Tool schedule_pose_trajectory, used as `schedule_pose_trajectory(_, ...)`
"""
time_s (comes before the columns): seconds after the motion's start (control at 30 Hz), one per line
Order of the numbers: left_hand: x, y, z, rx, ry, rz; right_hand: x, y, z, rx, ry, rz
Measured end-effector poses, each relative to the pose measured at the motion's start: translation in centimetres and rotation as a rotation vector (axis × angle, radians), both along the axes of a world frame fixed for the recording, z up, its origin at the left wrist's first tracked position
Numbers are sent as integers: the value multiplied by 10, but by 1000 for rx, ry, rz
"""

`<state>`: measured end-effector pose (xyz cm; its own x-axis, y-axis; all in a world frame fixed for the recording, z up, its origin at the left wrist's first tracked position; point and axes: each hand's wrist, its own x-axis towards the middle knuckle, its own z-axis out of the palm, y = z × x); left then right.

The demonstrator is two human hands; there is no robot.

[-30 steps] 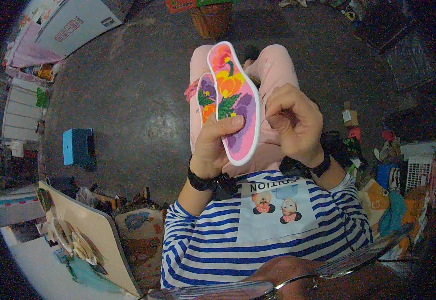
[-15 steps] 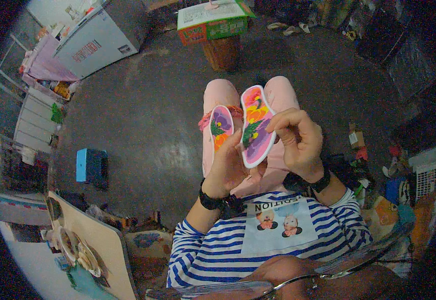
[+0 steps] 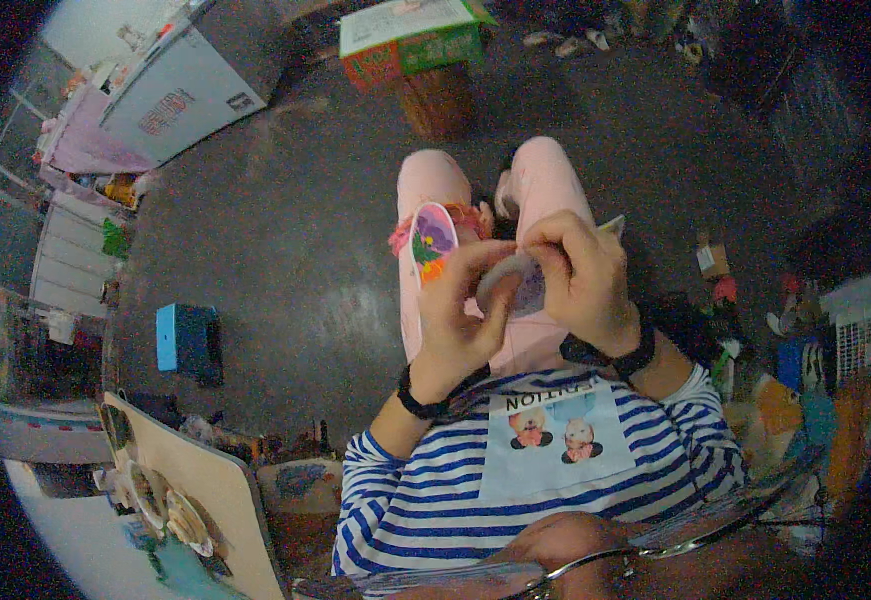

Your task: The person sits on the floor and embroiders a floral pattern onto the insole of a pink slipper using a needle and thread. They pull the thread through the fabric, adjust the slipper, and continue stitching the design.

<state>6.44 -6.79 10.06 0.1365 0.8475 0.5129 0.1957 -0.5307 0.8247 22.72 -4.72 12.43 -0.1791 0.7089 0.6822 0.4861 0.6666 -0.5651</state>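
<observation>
In my lap, between both hands, a pale, curved insole (image 3: 521, 285) is turned so its grey-white back shows, with some purple stitching visible. My left hand (image 3: 456, 320) is closed on its near part, fingertips bent around it. My right hand (image 3: 591, 280) pinches it beside the left fingertips, partly hiding the rest. A second insole (image 3: 434, 235), with purple, green and orange flowers and a white edge, lies on my left thigh (image 3: 418, 175) behind my left fingers, beside reddish-pink threads (image 3: 471, 218).
A cardboard box (image 3: 416, 50) rests on a woven basket (image 3: 436, 105) ahead. A blue stool (image 3: 181, 337) stands on the floor at left. A board (image 3: 231, 500) with dishes is at lower left. A white appliance (image 3: 181, 100) is upper left; clutter (image 3: 756, 350) lies at right.
The larger flowered insole, earlier face up, is turned over and bent, its pale back now showing. My hands have come closer together around it, and the right has shifted slightly left.
</observation>
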Motion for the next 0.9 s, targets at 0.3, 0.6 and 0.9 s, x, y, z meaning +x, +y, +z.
schedule_pose_trajectory(0.3,0,42,-42,-340,-328,-47,12,43,-42,-81,113,103)
schedule_pose_trajectory(0.6,-5,64,-67,-182,-103,1,3,61,-69,-55,99,227)
schedule_pose_trajectory(0.9,-16,72,-89,-370,-319,-13,14,65,-80,-54,25,121)
